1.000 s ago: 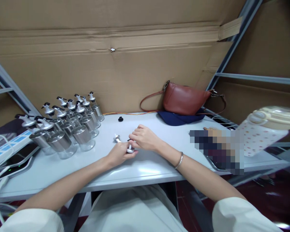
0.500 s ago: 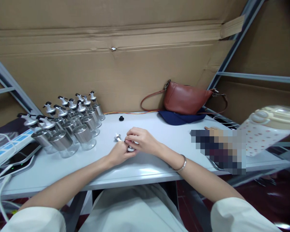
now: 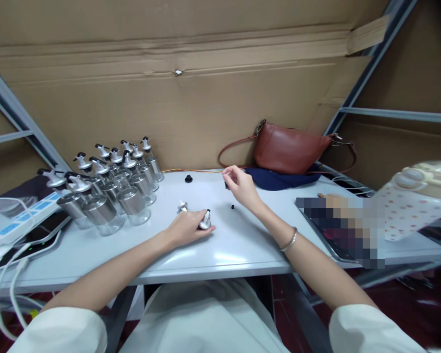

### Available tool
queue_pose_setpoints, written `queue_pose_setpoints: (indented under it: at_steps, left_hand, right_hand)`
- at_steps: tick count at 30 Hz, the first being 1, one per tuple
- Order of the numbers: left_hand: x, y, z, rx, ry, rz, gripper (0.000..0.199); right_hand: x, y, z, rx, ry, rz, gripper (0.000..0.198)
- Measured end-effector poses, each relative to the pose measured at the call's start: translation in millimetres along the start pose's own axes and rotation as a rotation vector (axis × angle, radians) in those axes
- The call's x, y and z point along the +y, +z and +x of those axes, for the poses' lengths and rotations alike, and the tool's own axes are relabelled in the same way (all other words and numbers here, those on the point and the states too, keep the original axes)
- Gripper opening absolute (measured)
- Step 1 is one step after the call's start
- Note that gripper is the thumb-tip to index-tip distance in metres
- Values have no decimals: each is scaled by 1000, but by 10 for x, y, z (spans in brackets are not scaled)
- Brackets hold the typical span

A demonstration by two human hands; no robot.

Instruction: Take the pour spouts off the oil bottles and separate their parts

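While the left hand (image 3: 186, 227) curls its fingers round a silver metallic, black-tipped pourer (image 3: 206, 222) over the pale grey bench (image 3: 246, 240), the right hand (image 3: 241, 189) finger-pinches a small dark piece (image 3: 226, 186). The pourer is likely light, stiff, slippery: grip its flared base.

Open back tabletop (image 3: 208, 185) between bottles (image 3: 130, 199) and handbag (image 3: 292, 151), save a black cap (image 3: 188, 179).

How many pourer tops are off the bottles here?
2: one pourer top in the left hand, a second pourer top on the table just beyond it. More may be hidden.
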State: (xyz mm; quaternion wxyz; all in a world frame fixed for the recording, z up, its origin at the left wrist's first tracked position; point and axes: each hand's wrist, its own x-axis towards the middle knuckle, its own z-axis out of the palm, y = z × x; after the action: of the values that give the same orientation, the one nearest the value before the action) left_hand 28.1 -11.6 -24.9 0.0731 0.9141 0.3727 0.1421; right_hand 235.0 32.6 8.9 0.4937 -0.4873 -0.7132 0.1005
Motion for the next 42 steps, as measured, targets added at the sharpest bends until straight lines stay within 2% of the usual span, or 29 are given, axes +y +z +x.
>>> queue_pose_setpoints:
  at_steps: [2,4,10,13,18,23,27,30,36,42]
  left_hand:
    - [10,-4,3,-12,5,14,27]
    - [14,-5,4,-22,7,22,27]
    - [6,13,-2,-18,40,36,27]
    - [7,12,-5,-3,53,31,26]
    - [6,14,-10,28,49,-41,24]
    - [2,47,-37,186,-60,-163,28]
    - [-32,100,-58,278,-1,-219,29]
    - [-53,123,-56,247,37,-189,31]
    - [-38,87,-24,169,-59,-194,28]
    - [-42,80,24,150,-120,-442,32]
  right_hand:
    - [119,-47,74,-57,143,-129,12]
    - [223,-74,119,-128,224,-246,10]
    - [470,-109,147,-232,298,-412,16]
    - [545,-157,149,-271,271,-501,22]
    - [604,-235,158,-407,138,-569,30]
    - [675,-223,145,-548,29,-573,33]
    - [711,-175,138,-597,-16,-580,32]
    - [721,-135,135,-619,-40,-586,33]
    - [767,-47,110,-625,-69,-575,35]
    - [760,-44,89,-583,-73,-536,29]
